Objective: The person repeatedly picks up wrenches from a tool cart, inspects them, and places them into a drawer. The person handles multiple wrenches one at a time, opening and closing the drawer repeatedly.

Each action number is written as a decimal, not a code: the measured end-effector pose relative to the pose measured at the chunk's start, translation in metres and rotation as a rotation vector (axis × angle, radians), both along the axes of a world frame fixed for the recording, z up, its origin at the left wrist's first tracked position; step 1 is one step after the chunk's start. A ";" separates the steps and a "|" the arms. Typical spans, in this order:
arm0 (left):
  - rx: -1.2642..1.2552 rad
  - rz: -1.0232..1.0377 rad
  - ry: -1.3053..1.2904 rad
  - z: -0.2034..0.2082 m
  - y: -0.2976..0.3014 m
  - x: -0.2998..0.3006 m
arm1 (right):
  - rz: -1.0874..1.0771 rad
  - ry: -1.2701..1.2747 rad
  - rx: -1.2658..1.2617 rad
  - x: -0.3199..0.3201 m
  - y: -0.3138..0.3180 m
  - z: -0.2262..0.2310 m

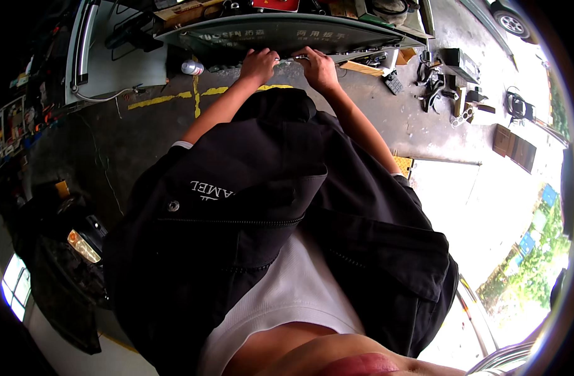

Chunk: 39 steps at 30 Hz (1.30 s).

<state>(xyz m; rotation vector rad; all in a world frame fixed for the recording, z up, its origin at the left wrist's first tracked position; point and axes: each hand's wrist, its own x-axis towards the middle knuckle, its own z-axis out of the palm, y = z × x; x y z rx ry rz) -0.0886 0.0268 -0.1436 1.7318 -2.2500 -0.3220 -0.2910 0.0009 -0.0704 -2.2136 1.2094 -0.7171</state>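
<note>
Both my arms reach forward to the lower edge of a dark grey-green metal panel (255, 39) with pale lettering on it, like the front of a workbench or tool cabinet. My left hand (260, 66) is closed with its fingers curled, and a small pale glint shows at its fingertips. Just right of it, a short gap away, my right hand (319, 69) is closed in a pinch with a small shiny metallic bit at its fingertips. What each hand holds is too small to name. The panel stands right beyond my fingers.
A clear plastic bottle (191, 67) stands on the floor left of my hands, by yellow floor lines (161, 100). Tools and a red case (275, 5) lie on top of the bench. At right are a black box (460, 64), straps (433, 91) and a brown carton (513, 147).
</note>
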 end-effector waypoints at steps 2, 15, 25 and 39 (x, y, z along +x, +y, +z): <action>-0.011 0.005 -0.007 -0.003 -0.002 0.000 | -0.016 0.004 0.005 0.004 0.000 -0.002; -0.026 -0.024 -0.069 -0.008 -0.006 0.003 | -0.022 0.158 -0.066 0.009 -0.017 -0.039; -0.187 0.030 0.034 -0.018 -0.004 0.003 | -0.040 0.338 -0.025 0.029 -0.022 -0.040; -0.013 0.052 0.128 -0.015 -0.001 0.006 | 0.140 0.431 -0.043 0.030 -0.025 -0.019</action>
